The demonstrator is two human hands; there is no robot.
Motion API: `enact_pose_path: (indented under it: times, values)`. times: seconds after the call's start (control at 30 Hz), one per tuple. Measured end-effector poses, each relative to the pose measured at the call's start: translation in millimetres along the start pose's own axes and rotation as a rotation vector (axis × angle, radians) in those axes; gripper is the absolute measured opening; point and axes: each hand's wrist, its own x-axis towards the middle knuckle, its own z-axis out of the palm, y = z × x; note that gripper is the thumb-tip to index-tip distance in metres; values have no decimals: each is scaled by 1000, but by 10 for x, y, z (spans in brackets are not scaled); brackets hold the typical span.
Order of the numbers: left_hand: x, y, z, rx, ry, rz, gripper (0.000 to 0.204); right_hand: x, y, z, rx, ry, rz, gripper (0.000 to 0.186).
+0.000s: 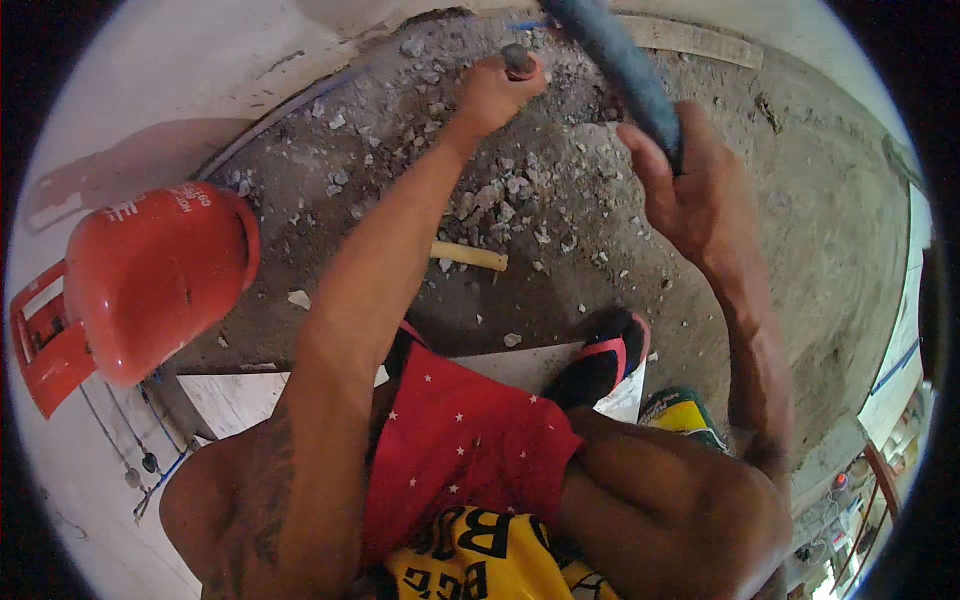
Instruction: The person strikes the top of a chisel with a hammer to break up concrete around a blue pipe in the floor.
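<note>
In the head view, my left hand (497,92) grips an upright metal bar (517,60) near the base of the wall, among broken rubble (495,200); only the bar's top shows above my fist. My right hand (690,200) is wrapped round a long, thick, dark grey handle (625,70), tilted up and leftward out of the picture, so its far end is hidden. The handle is raised to the right of the bar, apart from it. A short pale yellow piece (470,255), like pipe or wood, lies on the rough floor below my hands.
A red gas cylinder (150,280) leans at the left beside the white wall (80,130). A board (700,45) lies along the back edge. My sandalled foot (595,360), a green and yellow container (680,415) and pale tile (230,395) are below. Clutter (850,520) sits at lower right.
</note>
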Motion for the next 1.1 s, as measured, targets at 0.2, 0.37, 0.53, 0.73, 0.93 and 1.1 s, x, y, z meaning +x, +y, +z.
enact_pose_path:
  times: [0.2,0.37,0.53,0.73,0.93,1.1]
  values:
    - [110,137,80,382,-174,-176,26,-45,432,160,-195,-154,17,36]
    - [-8,-35,53,-22,127,99,29,22,-196,-102,131,71,-11,39]
    - [35,0,180,82,17,36,32,-102,682,220,-258,-83,-38,39]
    - [19,-109,35,88,42,-60,37,-44,-18,-76,-77,-65,85,31]
    - [-53,205,314,30,49,-20,34,-138,333,73,-143,-8,62,35]
    - [-42,-73,89,150,29,-119,32,-72,430,226,-188,-130,18,36]
